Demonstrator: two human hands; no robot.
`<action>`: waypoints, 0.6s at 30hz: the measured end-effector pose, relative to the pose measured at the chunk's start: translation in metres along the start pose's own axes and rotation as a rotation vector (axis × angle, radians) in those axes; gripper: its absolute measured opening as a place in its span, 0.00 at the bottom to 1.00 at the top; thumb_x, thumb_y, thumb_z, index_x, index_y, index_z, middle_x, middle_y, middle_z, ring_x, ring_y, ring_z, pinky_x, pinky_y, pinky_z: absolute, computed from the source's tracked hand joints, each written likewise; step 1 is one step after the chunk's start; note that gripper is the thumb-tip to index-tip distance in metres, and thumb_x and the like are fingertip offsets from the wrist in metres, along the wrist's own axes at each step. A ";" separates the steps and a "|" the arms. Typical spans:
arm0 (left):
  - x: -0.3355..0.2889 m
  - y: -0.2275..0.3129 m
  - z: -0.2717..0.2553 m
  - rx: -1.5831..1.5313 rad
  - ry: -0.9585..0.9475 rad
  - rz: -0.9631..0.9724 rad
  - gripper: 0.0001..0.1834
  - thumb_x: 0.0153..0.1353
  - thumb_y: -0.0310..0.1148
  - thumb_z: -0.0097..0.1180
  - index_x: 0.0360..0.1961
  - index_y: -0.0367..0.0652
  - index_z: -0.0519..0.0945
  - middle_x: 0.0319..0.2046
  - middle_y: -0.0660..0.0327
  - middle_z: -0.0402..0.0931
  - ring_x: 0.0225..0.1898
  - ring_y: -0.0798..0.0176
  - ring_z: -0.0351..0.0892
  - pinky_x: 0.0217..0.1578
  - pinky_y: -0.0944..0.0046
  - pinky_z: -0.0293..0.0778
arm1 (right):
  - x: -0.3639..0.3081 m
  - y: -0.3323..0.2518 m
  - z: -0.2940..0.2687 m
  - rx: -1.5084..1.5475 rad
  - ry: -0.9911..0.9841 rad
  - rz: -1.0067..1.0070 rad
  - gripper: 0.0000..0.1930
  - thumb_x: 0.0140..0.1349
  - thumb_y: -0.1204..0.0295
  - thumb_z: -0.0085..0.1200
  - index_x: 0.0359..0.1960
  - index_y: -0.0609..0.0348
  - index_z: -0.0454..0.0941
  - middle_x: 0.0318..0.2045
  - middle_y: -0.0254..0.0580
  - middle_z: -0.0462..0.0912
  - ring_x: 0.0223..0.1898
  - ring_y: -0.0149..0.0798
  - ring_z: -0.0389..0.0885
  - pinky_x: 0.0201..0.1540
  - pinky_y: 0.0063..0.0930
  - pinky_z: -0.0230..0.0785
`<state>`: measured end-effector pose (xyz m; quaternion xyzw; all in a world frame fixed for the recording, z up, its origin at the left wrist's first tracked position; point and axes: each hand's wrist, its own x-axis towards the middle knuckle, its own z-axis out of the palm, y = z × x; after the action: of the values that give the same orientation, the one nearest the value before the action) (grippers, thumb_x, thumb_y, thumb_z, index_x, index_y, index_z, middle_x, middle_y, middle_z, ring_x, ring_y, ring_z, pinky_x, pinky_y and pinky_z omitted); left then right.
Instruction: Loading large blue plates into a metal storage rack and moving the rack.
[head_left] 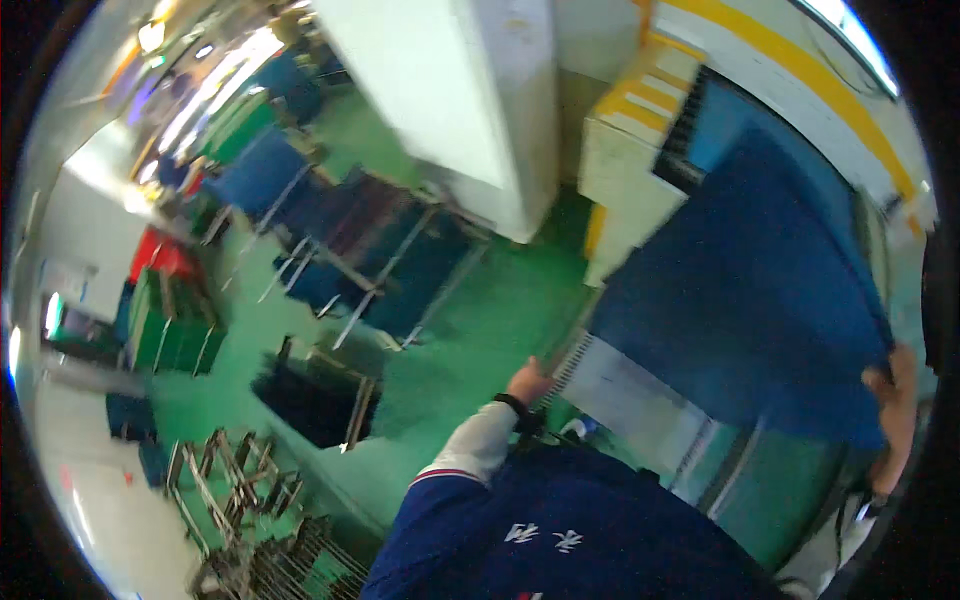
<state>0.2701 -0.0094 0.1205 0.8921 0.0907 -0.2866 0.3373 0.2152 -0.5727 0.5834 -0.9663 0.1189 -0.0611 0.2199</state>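
A large dark blue cloth panel (740,290) spreads over the machine at my right, its far end over the lighter blue bed (745,125). My right hand (893,390) is closed on the panel's right edge. My left hand (530,382) is at the left side of a pale flat plate (640,395), beside a toothed strip (572,365). Its fingers look curled, but blur hides what they hold, if anything. A dark band circles my left wrist. The near part of the cloth hangs toward my body.
A cream machine housing with yellow stripes (640,130) stands beyond my left hand, near a white pillar (450,90). To the left are racks draped with dark cloth (370,240), a low dark-covered frame (320,400), stacked metal frames (230,490) and green floor (450,390).
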 end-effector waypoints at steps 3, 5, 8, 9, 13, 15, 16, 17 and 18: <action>0.005 0.007 0.003 -0.042 -0.027 -0.019 0.32 0.50 0.46 0.59 0.50 0.35 0.67 0.42 0.39 0.76 0.45 0.40 0.77 0.45 0.49 0.74 | 0.013 -0.023 -0.051 -0.182 0.107 -0.187 0.22 0.55 0.79 0.57 0.53 0.63 0.70 0.49 0.42 0.71 0.50 0.41 0.70 0.57 0.30 0.59; -0.014 0.028 -0.009 -0.205 0.051 0.062 0.32 0.48 0.46 0.61 0.48 0.36 0.67 0.41 0.40 0.76 0.44 0.41 0.77 0.43 0.50 0.74 | 0.031 -0.084 -0.055 -0.151 0.116 -0.169 0.22 0.51 0.80 0.59 0.50 0.64 0.70 0.45 0.40 0.71 0.48 0.39 0.70 0.55 0.27 0.59; 0.007 0.007 0.004 -0.069 0.013 -0.039 0.33 0.46 0.44 0.62 0.48 0.35 0.67 0.43 0.42 0.76 0.44 0.41 0.77 0.44 0.51 0.73 | 0.049 -0.096 -0.062 -0.009 0.124 -0.157 0.24 0.49 0.78 0.62 0.49 0.64 0.70 0.43 0.38 0.71 0.49 0.36 0.69 0.55 0.25 0.58; 0.004 -0.005 0.003 -0.033 0.039 -0.095 0.33 0.45 0.44 0.63 0.48 0.35 0.67 0.43 0.42 0.76 0.44 0.41 0.77 0.44 0.51 0.73 | 0.070 -0.086 -0.056 0.037 0.109 -0.197 0.24 0.49 0.78 0.63 0.49 0.64 0.70 0.43 0.38 0.71 0.49 0.36 0.69 0.55 0.25 0.58; 0.017 0.003 0.015 0.046 0.024 -0.038 0.33 0.45 0.43 0.63 0.47 0.33 0.67 0.42 0.42 0.76 0.44 0.41 0.77 0.45 0.51 0.73 | 0.072 -0.088 -0.086 -0.148 0.193 -0.228 0.20 0.51 0.77 0.63 0.47 0.64 0.73 0.44 0.39 0.72 0.50 0.35 0.69 0.55 0.26 0.58; 0.020 -0.004 0.016 0.016 0.016 -0.002 0.33 0.45 0.43 0.64 0.48 0.33 0.66 0.41 0.41 0.76 0.43 0.41 0.77 0.44 0.51 0.73 | 0.075 -0.099 -0.078 -0.137 0.195 -0.249 0.17 0.51 0.76 0.63 0.44 0.64 0.74 0.44 0.40 0.73 0.51 0.37 0.69 0.55 0.27 0.59; 0.022 -0.006 0.016 -0.001 0.011 0.017 0.34 0.45 0.43 0.64 0.48 0.33 0.66 0.40 0.41 0.76 0.43 0.41 0.78 0.44 0.51 0.73 | 0.075 -0.105 -0.074 -0.133 0.198 -0.260 0.16 0.51 0.76 0.63 0.42 0.64 0.75 0.44 0.41 0.73 0.51 0.38 0.70 0.55 0.28 0.59; 0.022 -0.007 0.017 -0.023 0.001 0.014 0.33 0.45 0.42 0.64 0.48 0.33 0.66 0.40 0.41 0.76 0.43 0.41 0.78 0.43 0.52 0.73 | 0.081 -0.094 -0.068 -0.114 0.206 -0.314 0.16 0.51 0.76 0.63 0.42 0.64 0.75 0.44 0.41 0.73 0.50 0.38 0.70 0.54 0.29 0.60; 0.018 -0.013 0.013 -0.046 0.012 -0.015 0.33 0.45 0.42 0.64 0.47 0.33 0.66 0.39 0.41 0.76 0.42 0.42 0.78 0.43 0.52 0.73 | 0.094 -0.082 -0.052 -0.083 0.196 -0.351 0.16 0.51 0.75 0.63 0.41 0.64 0.75 0.44 0.42 0.73 0.50 0.39 0.71 0.54 0.29 0.60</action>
<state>0.2741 -0.0087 0.0950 0.8852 0.1061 -0.2816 0.3549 0.3139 -0.5465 0.6725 -0.9699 -0.0282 -0.1873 0.1530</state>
